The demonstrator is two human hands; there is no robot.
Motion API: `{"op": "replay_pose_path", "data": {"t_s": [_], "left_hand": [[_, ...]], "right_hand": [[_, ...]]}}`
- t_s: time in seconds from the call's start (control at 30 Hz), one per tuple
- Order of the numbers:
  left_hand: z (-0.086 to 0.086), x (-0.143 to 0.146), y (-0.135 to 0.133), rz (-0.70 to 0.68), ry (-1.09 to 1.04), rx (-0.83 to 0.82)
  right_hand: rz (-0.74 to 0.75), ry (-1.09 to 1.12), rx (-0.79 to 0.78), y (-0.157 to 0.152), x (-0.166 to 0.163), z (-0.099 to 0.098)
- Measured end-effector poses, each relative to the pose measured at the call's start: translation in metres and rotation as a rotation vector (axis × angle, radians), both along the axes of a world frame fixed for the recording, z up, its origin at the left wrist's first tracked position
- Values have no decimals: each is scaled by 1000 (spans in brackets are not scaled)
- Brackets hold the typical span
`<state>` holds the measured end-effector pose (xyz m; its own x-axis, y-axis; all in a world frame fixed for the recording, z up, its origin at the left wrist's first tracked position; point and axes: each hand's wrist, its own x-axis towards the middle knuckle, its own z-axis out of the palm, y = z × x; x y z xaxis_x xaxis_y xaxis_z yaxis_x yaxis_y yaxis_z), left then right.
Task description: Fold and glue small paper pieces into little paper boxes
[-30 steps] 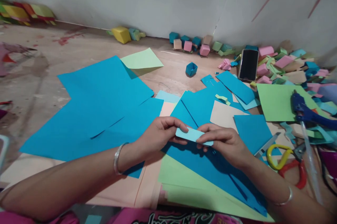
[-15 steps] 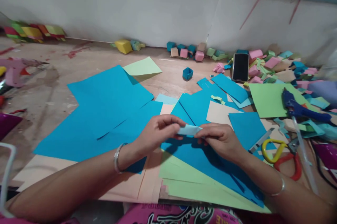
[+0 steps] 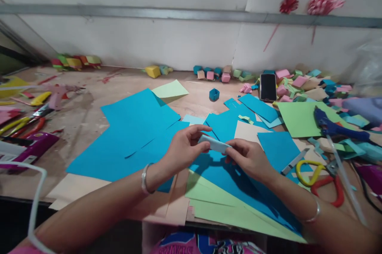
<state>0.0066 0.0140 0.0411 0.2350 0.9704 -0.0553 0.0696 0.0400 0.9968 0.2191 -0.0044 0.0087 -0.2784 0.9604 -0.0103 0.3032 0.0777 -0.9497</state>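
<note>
The left hand point(image 3: 186, 144) and right hand point(image 3: 249, 158) are gripping a pale-blue paper strip point(image 3: 218, 145); beyond, an open, dark-blue paper box point(image 3: 214, 95) is standing.

single head-worn view, looking forward and down, close above the tabletop point(image 3: 127, 86), wall point(image 3: 149, 43) beyond

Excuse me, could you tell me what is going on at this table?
A person is holding a pale blue paper piece up between both hands, the left hand at one end and the right hand at the other, above blue sheets. A cutter knife, scissors and a blue glue gun lie to the right. Small paper shapes stand along the wall.
</note>
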Motion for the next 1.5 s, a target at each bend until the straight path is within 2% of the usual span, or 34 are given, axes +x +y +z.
{"op": "replay_pose_path", "data": {"t_s": [0.13, 0.23, 0.33, 0.47, 0.67, 0.83, 1.0, 1.1, 1.3, 1.5], "left_hand": [[-6, 13, 1, 108, -123, 59], [-21, 21, -1, 89, -168, 142], [-36, 21, -5, 18, 22, 352], [-47, 14, -7, -33, 223, 513], [-50, 8, 0, -14, 357, 775], [-49, 6, 3, -24, 423, 973], [-55, 7, 3, -88, 468, 1025], [-58, 7, 3, -95, 488, 1016], [-61, 6, 3, -134, 471, 1008], [-60, 7, -2, -171, 435, 1003]], "right_hand": [[-26, -30, 45, 1, 0, -8], [-12, -61, 172, 4, -1, -16], [4, -107, 333, 7, -1, -22], [31, -195, 425, 9, -2, -27], [-12, -196, 485, 10, -1, -29], [-38, -193, 687, 7, 2, -19], [-12, -276, 855, 6, 2, -4], [18, -277, 878, 7, 0, -3], [-13, -212, 899, 6, -1, -12], [17, -193, 924, 0, 3, -8]]}}
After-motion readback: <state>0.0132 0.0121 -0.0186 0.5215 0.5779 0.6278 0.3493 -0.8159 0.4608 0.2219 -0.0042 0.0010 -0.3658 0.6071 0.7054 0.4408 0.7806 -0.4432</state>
